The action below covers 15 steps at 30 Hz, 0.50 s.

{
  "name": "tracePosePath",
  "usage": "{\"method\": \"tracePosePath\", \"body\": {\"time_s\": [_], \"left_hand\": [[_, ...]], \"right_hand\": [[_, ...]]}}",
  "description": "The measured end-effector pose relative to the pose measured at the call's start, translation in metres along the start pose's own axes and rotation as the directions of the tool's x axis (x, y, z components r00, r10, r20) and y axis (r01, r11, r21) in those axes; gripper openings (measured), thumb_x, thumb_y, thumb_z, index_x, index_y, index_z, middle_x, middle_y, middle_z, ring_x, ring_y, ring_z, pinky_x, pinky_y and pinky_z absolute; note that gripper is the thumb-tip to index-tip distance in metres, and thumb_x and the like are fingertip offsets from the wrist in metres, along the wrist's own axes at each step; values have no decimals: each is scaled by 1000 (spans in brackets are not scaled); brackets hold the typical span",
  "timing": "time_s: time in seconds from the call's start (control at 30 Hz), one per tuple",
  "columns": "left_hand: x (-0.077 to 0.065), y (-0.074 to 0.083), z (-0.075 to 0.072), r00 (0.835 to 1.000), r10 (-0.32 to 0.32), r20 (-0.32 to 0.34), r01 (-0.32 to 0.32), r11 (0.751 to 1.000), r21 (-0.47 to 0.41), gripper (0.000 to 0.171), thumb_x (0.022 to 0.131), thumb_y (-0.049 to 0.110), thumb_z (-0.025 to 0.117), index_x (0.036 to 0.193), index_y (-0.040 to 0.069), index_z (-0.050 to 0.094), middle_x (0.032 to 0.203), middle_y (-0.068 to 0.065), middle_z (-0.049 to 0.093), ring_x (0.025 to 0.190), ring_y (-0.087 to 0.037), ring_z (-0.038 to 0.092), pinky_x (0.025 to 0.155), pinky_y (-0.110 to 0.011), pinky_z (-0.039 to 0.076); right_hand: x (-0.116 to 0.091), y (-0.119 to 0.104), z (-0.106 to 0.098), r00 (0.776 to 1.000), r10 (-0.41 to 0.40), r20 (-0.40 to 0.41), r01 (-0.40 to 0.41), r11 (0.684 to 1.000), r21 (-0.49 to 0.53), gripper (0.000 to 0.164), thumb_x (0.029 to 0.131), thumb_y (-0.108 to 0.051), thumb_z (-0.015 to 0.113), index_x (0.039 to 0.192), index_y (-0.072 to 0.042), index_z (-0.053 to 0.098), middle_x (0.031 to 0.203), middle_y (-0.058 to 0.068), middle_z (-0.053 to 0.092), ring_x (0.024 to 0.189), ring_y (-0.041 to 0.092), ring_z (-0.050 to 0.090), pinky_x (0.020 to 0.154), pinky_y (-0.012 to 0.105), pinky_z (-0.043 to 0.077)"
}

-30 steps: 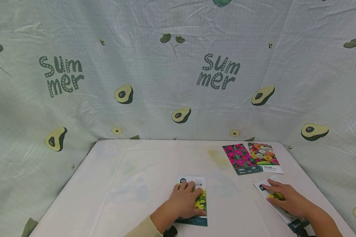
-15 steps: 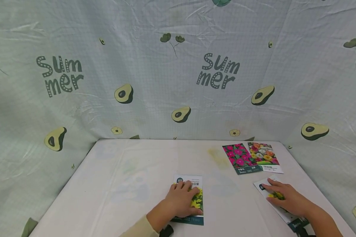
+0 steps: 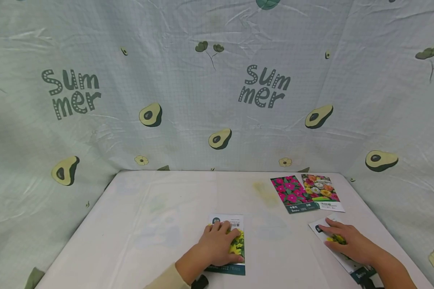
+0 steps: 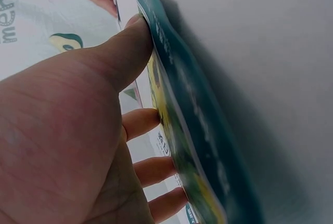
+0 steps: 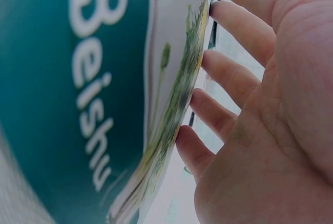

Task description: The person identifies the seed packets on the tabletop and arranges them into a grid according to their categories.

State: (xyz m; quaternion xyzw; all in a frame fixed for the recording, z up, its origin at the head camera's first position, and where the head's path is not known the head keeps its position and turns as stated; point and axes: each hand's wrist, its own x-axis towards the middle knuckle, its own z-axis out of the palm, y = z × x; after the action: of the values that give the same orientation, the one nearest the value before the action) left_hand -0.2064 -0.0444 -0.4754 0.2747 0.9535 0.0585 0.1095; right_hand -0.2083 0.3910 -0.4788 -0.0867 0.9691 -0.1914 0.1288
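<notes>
In the head view, my left hand [image 3: 217, 243] lies on a seed packet [image 3: 235, 269] with yellow flowers and a dark green bottom band, front and centre. Its thumb and spread fingertips touch the packet's face; the left wrist view shows the packet's green band [image 4: 197, 99] slightly bowed up from the tabletop. Farther right, my right hand [image 3: 354, 243] rests extended fingertips on another seed packet [image 3: 361, 273], which lies slanted. "Beishu" stands on that packet's green band [image 5: 99, 104] in the right wrist view. Each palm hides part of its packet from above.
Two more seed packets lie at the back right: one with pink flowers [image 3: 291, 192], one with mixed-colour flowers [image 3: 322, 188], overlapping or touching at the lower corner. The white table [image 3: 159, 224] meets a printed curtain [image 3: 188, 100] at its back edge.
My left hand has slid a short way left, and the yellow-flower packet has moved left with it. My right hand and the other packets stay about where they were.
</notes>
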Motion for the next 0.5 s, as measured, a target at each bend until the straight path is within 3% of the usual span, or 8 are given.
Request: {"method": "tracePosePath", "body": {"time_s": [0.5], "left_hand": [[-5,-6,-4,1000,-3,5,3,1000,2,72,87,76,61,146,36,51,144,-1,47,126,-27,45,103,-54,40]], "right_hand": [[1,2,2,1000,-6,-10,6,1000,-3,67,93,-48,69,148,-13,55,157,32,37,137,63,32,98,77,38]]}}
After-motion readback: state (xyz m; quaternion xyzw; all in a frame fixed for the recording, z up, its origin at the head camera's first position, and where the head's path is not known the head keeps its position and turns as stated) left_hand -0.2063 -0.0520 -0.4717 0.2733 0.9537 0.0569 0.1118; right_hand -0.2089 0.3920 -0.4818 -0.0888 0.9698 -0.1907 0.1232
